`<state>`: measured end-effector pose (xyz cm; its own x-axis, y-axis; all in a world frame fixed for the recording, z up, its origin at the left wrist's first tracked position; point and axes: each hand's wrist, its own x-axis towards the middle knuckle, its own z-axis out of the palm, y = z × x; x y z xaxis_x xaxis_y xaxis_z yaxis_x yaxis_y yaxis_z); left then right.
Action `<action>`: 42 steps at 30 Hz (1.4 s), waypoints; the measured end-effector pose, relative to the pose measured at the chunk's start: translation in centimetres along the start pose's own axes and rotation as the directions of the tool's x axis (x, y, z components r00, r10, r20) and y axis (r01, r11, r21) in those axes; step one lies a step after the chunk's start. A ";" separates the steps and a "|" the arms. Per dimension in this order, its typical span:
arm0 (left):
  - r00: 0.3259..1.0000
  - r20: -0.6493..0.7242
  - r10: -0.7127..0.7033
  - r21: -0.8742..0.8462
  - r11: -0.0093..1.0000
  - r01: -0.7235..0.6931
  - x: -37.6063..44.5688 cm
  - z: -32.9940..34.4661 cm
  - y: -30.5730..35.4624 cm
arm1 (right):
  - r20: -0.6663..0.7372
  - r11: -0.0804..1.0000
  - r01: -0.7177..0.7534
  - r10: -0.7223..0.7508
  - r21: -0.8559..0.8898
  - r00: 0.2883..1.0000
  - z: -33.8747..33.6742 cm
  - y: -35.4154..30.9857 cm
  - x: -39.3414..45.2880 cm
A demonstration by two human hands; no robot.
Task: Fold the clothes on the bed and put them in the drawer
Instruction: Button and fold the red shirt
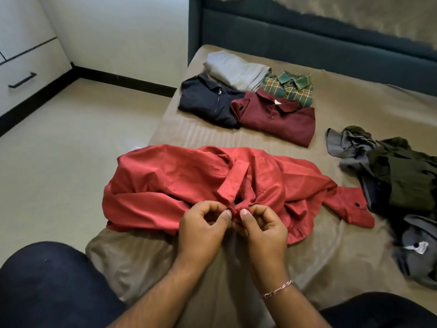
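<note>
A coral-red shirt (pixel 179 183) lies spread and rumpled across the near part of the bed (pixel 354 107), one cuffed sleeve trailing off to the right. My left hand (pixel 203 223) and my right hand (pixel 262 228) meet at its near front edge, each pinching the fabric between thumb and fingers. Farther back sit folded clothes: a dark navy polo (pixel 208 102), a maroon polo (pixel 279 117), a green plaid shirt (pixel 290 88) and a grey garment (pixel 234 69). An unfolded heap of olive and grey clothes (pixel 397 185) lies at the right.
A white cabinet with a black-handled drawer (pixel 22 80) stands at the far left across the tiled floor (pixel 71 150). A dark upholstered headboard (pixel 307 36) rises behind the bed. My knees in dark trousers (pixel 47 287) frame the bottom of the view.
</note>
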<state>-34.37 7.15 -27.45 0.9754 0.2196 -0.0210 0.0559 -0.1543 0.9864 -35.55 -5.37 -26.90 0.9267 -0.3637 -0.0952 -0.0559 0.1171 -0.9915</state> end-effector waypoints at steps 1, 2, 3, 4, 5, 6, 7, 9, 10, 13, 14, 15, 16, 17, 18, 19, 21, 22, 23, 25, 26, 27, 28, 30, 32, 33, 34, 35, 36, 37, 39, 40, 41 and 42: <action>0.999 -0.028 -0.017 0.008 1.000 0.018 0.6 -0.1 0.0 | 0.009 0.994 0.079 -0.079 -0.069 0.997 0.1 0.2 0.1; 0.999 -0.043 -0.022 0.022 0.999 0.023 1.1 -0.2 0.1 | 0.026 0.980 0.152 -0.150 -0.130 0.988 0.3 0.2 -0.2; 0.999 -0.046 -0.024 0.043 0.999 0.026 1.5 -0.2 -0.1 | 0.046 0.963 0.207 -0.202 -0.175 0.978 0.4 0.3 -0.4; 0.999 -0.043 -0.021 0.061 0.998 0.024 1.8 -0.2 -0.2 | 0.062 0.950 0.240 -0.232 -0.202 0.971 0.6 0.6 -0.5; 0.999 -0.039 -0.015 0.072 0.997 0.018 1.9 -0.2 -0.1 | 0.066 0.941 0.256 -0.247 -0.222 0.967 0.6 0.8 -0.6; 0.999 -0.038 -0.007 0.086 0.996 0.010 1.9 -0.2 -0.2 | 0.065 0.937 0.260 -0.252 -0.232 0.966 0.7 1.1 -0.5; 0.999 -0.039 0.010 0.099 0.995 -0.006 1.8 -0.2 -0.1 | 0.059 0.935 0.260 -0.253 -0.241 0.966 0.7 1.3 -0.4; 0.998 -0.032 0.050 0.123 0.991 -0.045 1.4 -0.3 -0.1 | 0.041 0.934 0.258 -0.256 -0.246 0.966 0.7 1.5 -0.2; 0.998 -0.024 0.058 0.127 0.990 -0.054 1.2 -0.3 0.1 | 0.035 0.935 0.257 -0.256 -0.244 0.966 0.5 1.5 -0.1; 0.999 0.024 0.036 0.064 0.997 -0.038 1.0 -0.3 0.1 | 0.039 0.939 0.261 -0.259 -0.223 0.965 0.2 1.2 0.1; 0.999 0.037 0.024 0.039 0.999 -0.026 0.9 -0.3 0.1 | 0.045 0.939 0.268 -0.264 -0.217 0.963 0.1 1.1 0.1; 0.999 0.048 0.016 0.020 1.000 -0.017 0.8 -0.3 0.2 | 0.052 0.939 0.272 -0.267 -0.212 0.962 0.0 1.0 0.1; 0.998 0.063 0.014 0.006 1.000 -0.014 0.7 -0.2 0.3 | 0.056 0.940 0.272 -0.267 -0.204 0.962 -0.1 1.0 0.1; 0.996 0.087 0.020 -0.002 1.000 -0.019 0.6 -0.2 0.5 | 0.053 0.945 0.266 -0.261 -0.192 0.964 -0.2 0.9 0.1; 0.993 0.117 0.030 -0.005 1.000 -0.030 0.5 -0.1 0.7 | 0.044 0.950 0.256 -0.253 -0.179 0.967 -0.4 1.0 0.3; 0.989 0.143 0.041 -0.003 0.999 -0.041 0.4 -0.1 0.9 | 0.034 0.954 0.248 -0.246 -0.170 0.969 -0.5 1.0 0.4; 0.983 0.175 0.052 -0.012 0.999 -0.051 0.2 0.2 1.1 | 0.017 0.957 0.246 -0.246 -0.156 0.969 -0.9 1.0 0.7; 0.983 0.178 0.042 -0.035 0.999 -0.036 0.0 0.2 1.2 | 0.017 0.957 0.248 -0.248 -0.152 0.969 -0.9 0.9 0.8; 0.983 0.182 0.029 -0.070 0.997 -0.016 -0.1 0.3 1.3 | 0.011 0.955 0.256 -0.257 -0.151 0.966 -1.0 0.9 0.9; 0.986 0.161 -0.033 -0.162 0.985 0.059 -0.2 0.5 1.2 | 0.020 0.947 0.276 -0.276 -0.163 0.961 -1.0 0.8 0.7; 0.986 0.150 -0.072 -0.212 0.972 0.104 -0.2 0.8 1.1 | 0.022 0.936 0.302 -0.304 -0.182 0.953 -1.2 0.7 0.7; 0.984 0.132 -0.116 -0.256 0.956 0.147 -0.1 0.8 0.8 | 0.035 0.916 0.342 -0.343 -0.209 0.939 -1.1 0.7 0.6; 0.981 0.116 -0.154 -0.289 0.940 0.182 0.0 0.7 0.5 | 0.056 0.887 0.392 -0.391 -0.242 0.919 -1.0 0.8 0.5; 0.974 0.106 -0.201 -0.325 0.918 0.225 0.2 0.8 0.1 | 0.100 0.821 0.485 -0.478 -0.302 0.872 -0.9 0.7 0.3; 0.972 0.105 -0.212 -0.338 0.911 0.236 0.2 0.9 -0.2 | 0.137 0.794 0.524 -0.508 -0.309 0.850 -0.7 0.7 0.3; 0.971 0.110 -0.211 -0.347 0.907 0.237 0.0 1.0 -0.1 | 0.144 0.790 0.529 -0.511 -0.310 0.848 -0.8 0.7 0.4; 0.972 0.118 -0.204 -0.351 0.907 0.233 -0.1 1.0 0.0 | 0.146 0.788 0.531 -0.513 -0.310 0.846 -0.9 0.8 0.6; 0.973 0.125 -0.193 -0.353 0.908 0.226 -0.3 1.1 0.0 | 0.149 0.788 0.532 -0.513 -0.310 0.845 -1.1 1.0 0.8; 0.975 0.128 -0.182 -0.350 0.912 0.216 -0.4 1.0 0.1 | 0.154 0.788 0.533 -0.512 -0.308 0.845 -1.1 1.1 0.9; 0.976 0.127 -0.176 -0.350 0.913 0.210 -0.5 1.1 0.2 | 0.165 0.786 0.535 -0.510 -0.309 0.844 -1.2 1.2 1.0; 0.978 0.097 -0.182 -0.354 0.913 0.205 -0.5 1.1 0.6 | 0.180 0.782 0.544 -0.513 -0.305 0.839 -1.1 1.2 0.9; 0.978 0.076 -0.193 -0.358 0.911 0.207 -0.4 1.1 0.7 | 0.179 0.779 0.549 -0.519 -0.305 0.836 -1.0 1.2 0.9; 0.977 0.052 -0.205 -0.362 0.908 0.210 -0.3 1.1 0.7 | 0.168 0.776 0.552 -0.527 -0.305 0.833 -1.0 1.3 0.9; 0.975 0.030 -0.219 -0.364 0.906 0.214 -0.3 1.1 0.7 | 0.156 0.776 0.553 -0.532 -0.302 0.832 -0.9 1.3 0.9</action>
<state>-34.38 5.91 -26.91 0.9454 0.2195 -0.2409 0.1818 0.2582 0.9488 -35.18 -6.41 -28.33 0.8589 -0.2209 0.4620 0.3565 -0.3897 -0.8491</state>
